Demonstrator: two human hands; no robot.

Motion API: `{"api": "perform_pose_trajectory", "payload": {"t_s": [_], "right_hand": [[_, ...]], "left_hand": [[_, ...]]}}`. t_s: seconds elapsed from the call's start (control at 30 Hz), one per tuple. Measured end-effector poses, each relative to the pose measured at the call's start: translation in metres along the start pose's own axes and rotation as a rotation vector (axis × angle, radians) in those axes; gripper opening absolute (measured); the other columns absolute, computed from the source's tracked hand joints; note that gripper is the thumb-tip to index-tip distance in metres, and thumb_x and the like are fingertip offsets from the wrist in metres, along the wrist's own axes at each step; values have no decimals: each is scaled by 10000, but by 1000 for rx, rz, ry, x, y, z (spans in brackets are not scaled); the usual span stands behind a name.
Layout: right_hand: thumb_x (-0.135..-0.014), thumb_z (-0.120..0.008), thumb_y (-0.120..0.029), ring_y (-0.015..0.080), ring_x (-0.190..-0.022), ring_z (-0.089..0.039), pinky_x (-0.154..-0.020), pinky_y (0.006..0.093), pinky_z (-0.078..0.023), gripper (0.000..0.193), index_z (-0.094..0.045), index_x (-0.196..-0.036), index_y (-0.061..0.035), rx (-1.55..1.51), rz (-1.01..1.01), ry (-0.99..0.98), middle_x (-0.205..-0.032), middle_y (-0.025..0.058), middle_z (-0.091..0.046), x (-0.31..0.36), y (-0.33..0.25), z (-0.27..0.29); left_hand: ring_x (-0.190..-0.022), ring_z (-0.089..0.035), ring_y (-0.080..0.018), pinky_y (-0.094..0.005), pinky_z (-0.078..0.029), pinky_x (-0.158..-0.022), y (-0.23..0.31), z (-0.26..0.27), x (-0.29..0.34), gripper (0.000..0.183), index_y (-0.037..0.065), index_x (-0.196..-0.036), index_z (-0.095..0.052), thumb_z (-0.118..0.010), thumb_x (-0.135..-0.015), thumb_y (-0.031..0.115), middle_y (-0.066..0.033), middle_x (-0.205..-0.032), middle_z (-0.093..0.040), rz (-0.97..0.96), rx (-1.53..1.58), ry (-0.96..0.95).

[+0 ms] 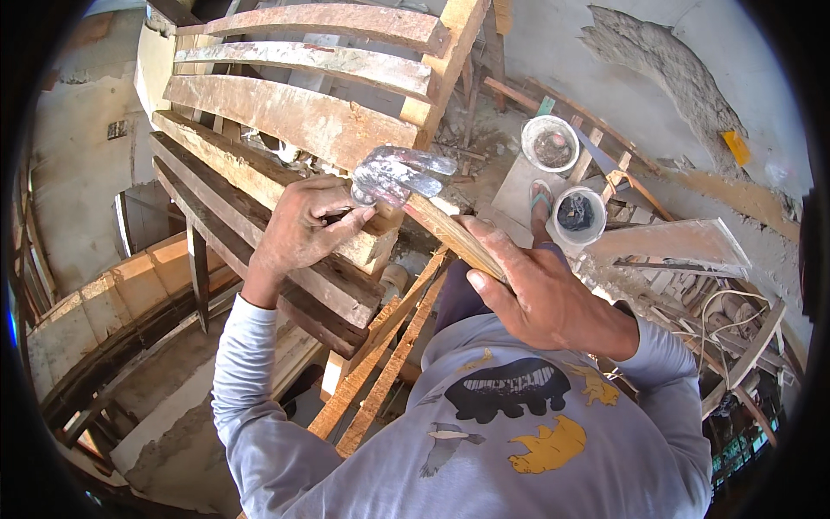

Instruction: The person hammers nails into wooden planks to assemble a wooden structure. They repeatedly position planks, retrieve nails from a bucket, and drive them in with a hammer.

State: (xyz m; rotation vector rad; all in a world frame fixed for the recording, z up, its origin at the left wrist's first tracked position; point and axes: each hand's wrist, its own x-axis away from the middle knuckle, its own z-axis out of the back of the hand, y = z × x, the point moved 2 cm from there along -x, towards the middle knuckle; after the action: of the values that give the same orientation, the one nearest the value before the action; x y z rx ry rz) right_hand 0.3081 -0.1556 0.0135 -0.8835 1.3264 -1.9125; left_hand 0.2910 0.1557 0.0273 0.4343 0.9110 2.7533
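Observation:
A claw hammer [393,173] with a worn, paint-splattered metal head and a wooden handle is gripped in my right hand [549,294], fingers wrapped round the lower handle. Its claw points right, its striking face left. My left hand [303,223] is pinched closed right beside that face; whatever lies between thumb and fingertips is too small or hidden to make out. Under the hammer head and my left hand is the end of a thick pale wooden beam [367,251], next to darker timbers [320,294].
Curved wooden boards [285,108] form a frame at upper left. Rough wooden strips [380,368] slant up in front of me. Two white buckets [551,144] stand on the right near my sandalled foot [540,201]. Scrap wood [735,329] is piled at far right, beside a broken-plastered wall [666,69].

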Motion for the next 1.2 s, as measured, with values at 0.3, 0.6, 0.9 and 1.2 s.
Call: {"api": "perform_pose_trajectory", "payload": {"t_s": [0.3,0.6,0.9,1.2], "right_hand": [[-1049,-553,-139,505,-1097,-665,-994,499,-512,631,-303,-1615,-11,-59,74,99,-1223,336,-663,2,-7,-2],[-1033,-579,-115,527,-1083,-669,-1015,504,-500,642,-318,-1612,-23,-86,46,137,-1207,313,-686,8,-5,-7],[-1006,-607,-86,485,-1091,-679,-1105,546,-422,657,-336,-1600,-13,21,165,215,-1171,296,-702,6,-2,-10],[-1017,-586,-56,481,-1048,-696,-922,423,-553,633,-330,-1593,7,-4,79,179,-1144,329,-687,19,0,-15]], "left_hand": [[-666,-606,-249,-376,-497,-624,-10,-1,1,131,54,-928,-780,-823,-863,159,-84,-733,-644,5,28,-46],[-666,-625,-247,-373,-493,-617,-10,-3,0,133,49,-920,-794,-829,-859,163,-87,-739,-665,-66,159,15],[-638,-618,-233,-364,-491,-611,-12,1,0,162,54,-899,-807,-826,-867,212,-84,-717,-671,6,109,-66],[-639,-617,-221,-370,-499,-602,-15,-1,1,170,59,-916,-812,-831,-864,220,-94,-739,-693,-33,68,-56]]}}
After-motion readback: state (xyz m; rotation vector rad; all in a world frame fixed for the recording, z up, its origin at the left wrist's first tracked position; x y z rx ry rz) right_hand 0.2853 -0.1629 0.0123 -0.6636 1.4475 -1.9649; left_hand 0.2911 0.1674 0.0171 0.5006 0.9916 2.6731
